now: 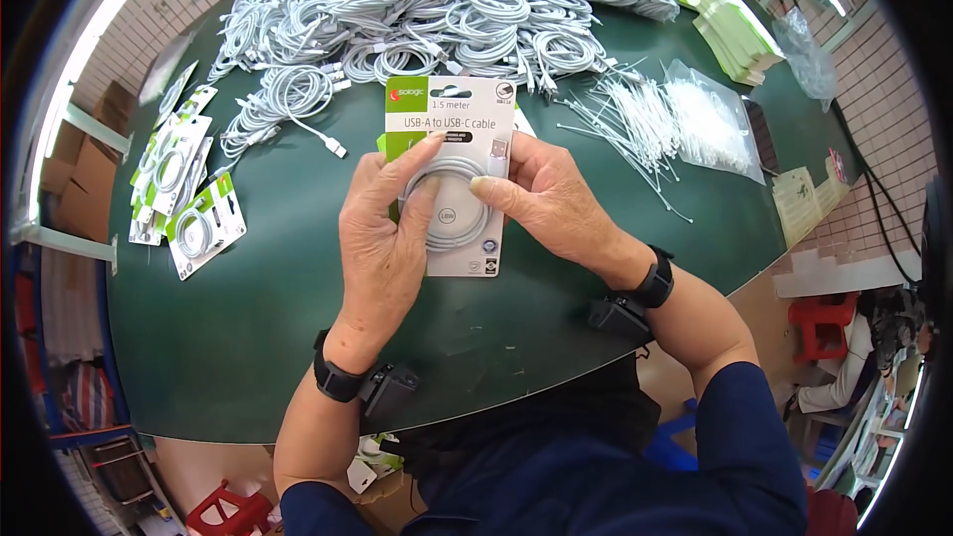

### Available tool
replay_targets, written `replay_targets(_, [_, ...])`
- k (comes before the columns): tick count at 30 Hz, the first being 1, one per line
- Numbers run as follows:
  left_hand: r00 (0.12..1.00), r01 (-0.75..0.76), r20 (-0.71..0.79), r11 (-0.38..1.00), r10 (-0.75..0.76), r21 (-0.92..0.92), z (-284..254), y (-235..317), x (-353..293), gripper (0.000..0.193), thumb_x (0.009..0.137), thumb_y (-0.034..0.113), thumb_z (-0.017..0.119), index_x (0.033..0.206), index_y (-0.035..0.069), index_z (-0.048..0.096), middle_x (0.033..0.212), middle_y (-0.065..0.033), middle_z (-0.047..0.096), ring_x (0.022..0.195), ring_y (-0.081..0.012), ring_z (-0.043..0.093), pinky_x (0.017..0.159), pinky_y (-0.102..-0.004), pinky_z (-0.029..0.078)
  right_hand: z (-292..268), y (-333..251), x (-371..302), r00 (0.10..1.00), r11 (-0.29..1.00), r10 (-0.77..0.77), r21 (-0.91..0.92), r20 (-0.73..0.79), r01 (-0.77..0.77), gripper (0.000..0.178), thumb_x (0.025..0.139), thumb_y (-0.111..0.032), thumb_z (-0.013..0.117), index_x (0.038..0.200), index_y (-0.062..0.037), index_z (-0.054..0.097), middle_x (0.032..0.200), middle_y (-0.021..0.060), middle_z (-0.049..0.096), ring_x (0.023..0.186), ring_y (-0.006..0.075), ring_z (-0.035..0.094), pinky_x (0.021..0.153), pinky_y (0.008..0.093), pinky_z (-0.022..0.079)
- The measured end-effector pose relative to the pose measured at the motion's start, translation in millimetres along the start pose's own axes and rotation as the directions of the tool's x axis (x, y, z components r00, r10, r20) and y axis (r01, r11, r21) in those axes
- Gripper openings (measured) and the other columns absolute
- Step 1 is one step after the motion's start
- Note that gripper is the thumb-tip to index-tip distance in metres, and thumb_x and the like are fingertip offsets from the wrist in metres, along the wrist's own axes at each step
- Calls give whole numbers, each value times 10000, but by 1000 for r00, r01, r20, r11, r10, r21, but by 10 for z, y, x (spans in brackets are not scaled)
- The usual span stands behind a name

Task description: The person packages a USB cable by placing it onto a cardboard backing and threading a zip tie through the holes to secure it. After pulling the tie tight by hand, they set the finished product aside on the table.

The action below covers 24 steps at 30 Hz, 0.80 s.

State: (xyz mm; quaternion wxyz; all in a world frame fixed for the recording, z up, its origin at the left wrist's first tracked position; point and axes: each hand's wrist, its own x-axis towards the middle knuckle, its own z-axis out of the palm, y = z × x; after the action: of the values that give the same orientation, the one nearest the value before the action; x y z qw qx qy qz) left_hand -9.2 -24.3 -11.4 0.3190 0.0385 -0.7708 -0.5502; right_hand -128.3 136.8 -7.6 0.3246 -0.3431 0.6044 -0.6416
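Note:
Upright before me, above the table, is a green and white packaging card (474, 258) with a hang hole at its top. A light grey charging cable (459, 239) lies coiled against its front. My left hand (385, 228) is closed on the card's left side, with index finger and thumb over the coil. My right hand (556, 194) grips the card's right edge, its thumb pressing on the coil and its other fingers partly hidden behind the card. A small connector end (498, 148) shows near the card's right edge.
A large heap of coiled cables (387, 10) covers the far side of the green table (298, 337). Carded cables (204, 228) lie at left. White cable ties (635, 124) and a plastic bag (710, 119) of them lie at right, below stacks of folded cards (735, 35).

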Motion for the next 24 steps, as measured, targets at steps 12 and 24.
replay_targets(12, [988, -153, 39, 972, 148, 177, 118, -36, 116, 236, 876, -2, 736, 1104, 54, 747, 1084, -101, 651, 934, -200, 667, 784, -290, 532, -36, 52, -18, 992, 982, -123, -147, -6, 120, 372, 961, -94, 658, 1278, 62, 541, 1127, 108, 678, 983, 123, 648, 845, 285, 558])
replay_targets(24, [989, -145, 64, 976, 137, 163, 254, 52, 59, 248, 918, -12, 676, 1142, 81, 731, 1118, -123, 633, 999, -226, 648, 826, -309, 523, -40, 11, -48, 971, 943, -181, -307, -158, 126, 362, 896, -135, 710, 1168, 64, 577, 947, 92, 700, 809, 98, 651, 696, 261, 554])
